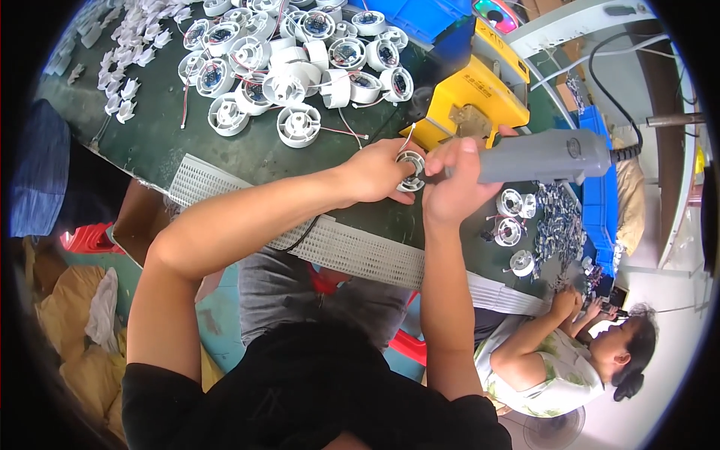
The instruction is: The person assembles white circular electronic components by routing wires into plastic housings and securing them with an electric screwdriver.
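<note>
My left hand [375, 171] is closed around a round white plastic housing [409, 169] with a circuit board inside and a thin wire sticking up from it. My right hand [454, 180] grips a grey electric screwdriver [544, 159] near its front end. The tool lies nearly level, its tip pointing left into the housing; the exact contact is hidden by my fingers. A black cable runs from the tool's back end. Just beyond my hands stands a yellow box-shaped machine [476, 94] with a metal plate on its front.
A heap of white housings [289, 79] with boards and wires covers the far table. Small white parts [124, 67] lie at far left. Several housings [510, 231] and a pile of small dark parts [559, 232] lie right, by blue bins [598, 187]. A co-worker [555, 360] sits at right.
</note>
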A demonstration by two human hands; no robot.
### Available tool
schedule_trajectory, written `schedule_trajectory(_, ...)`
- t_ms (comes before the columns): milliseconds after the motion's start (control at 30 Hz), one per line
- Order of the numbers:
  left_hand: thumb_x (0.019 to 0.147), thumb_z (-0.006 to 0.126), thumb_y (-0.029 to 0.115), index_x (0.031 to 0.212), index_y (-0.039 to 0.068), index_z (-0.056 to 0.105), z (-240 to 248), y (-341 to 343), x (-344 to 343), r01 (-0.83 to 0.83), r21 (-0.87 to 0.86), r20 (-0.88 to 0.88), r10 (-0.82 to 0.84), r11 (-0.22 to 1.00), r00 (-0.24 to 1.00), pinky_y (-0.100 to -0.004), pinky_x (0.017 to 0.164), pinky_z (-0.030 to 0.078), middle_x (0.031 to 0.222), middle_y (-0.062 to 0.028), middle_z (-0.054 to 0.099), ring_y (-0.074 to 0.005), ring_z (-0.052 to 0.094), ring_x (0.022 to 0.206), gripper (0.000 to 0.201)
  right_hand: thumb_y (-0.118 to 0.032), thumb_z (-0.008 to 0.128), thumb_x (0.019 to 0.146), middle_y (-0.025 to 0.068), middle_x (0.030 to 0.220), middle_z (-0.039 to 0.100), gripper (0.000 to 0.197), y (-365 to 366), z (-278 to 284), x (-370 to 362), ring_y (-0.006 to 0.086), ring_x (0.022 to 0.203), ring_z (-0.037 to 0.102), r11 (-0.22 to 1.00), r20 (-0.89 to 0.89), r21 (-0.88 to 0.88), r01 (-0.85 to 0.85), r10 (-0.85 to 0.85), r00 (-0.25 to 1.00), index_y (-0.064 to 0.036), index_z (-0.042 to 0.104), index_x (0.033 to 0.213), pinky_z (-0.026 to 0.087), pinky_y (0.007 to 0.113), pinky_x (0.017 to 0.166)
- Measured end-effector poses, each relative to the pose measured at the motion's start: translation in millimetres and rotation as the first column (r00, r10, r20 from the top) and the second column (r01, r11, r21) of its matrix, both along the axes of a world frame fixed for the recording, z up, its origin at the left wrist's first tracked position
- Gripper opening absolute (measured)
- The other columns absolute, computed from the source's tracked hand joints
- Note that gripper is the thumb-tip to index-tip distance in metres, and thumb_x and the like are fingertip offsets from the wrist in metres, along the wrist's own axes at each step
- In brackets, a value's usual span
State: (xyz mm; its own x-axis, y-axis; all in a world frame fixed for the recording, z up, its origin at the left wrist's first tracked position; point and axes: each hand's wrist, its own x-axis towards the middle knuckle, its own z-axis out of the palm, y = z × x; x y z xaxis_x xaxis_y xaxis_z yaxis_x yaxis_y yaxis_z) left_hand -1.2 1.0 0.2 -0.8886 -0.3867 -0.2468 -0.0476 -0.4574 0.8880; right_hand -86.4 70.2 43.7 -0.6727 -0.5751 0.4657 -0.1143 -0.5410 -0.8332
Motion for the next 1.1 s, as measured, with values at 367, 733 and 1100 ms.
schedule_trajectory(367,0.072,0.059,-0.003,0.136,0.015,0.048,35,-21,43,-0.263,-0.911,-0.404,0.553,-0.318,0.729,-0.0607,0.109,0.025,0.143,-0.0253,0.034,-0.0503,0.03,0.133,0.068,-0.028,0.075,0.081,0.0235,0.127,0.048,0.065,119,6,-70,0.0377,0.116,0.048,0.372,-0.816,0.317,0.873,-0.362,0.45,0.0,0.046,0.132,0.039,0.046,0.099)
schedule_trajectory(733,0.076,0.073,0.012,0.127,0.007,0.054,17,26,29,-0.042,-0.953,-0.126,-0.267,0.3,0.956,-0.0411,0.092,0.05,0.118,-0.0163,0.06,-0.0353,0.06,0.107,0.054,-0.001,0.068,0.08,0.0205,0.135,0.034,0.093,158,-18,-13,0.0272,0.106,0.058,0.673,-0.09,0.599,0.434,-0.481,0.872,-0.0118,0.01,0.151,0.051,0.032,0.082)
schedule_trajectory(1100,0.071,0.083,0.022,0.124,0.006,0.054,18,30,25,-0.168,-0.856,-0.311,-0.227,0.489,0.923,-0.04,0.09,0.05,0.113,-0.0134,0.061,-0.0333,0.06,0.106,0.062,-0.022,0.045,0.103,0.0087,0.122,0.057,0.037,125,-5,30,0.0161,0.105,0.059,0.877,-0.06,0.477,0.057,-0.032,0.998,0.0013,0.047,0.132,0.047,0.031,0.091)
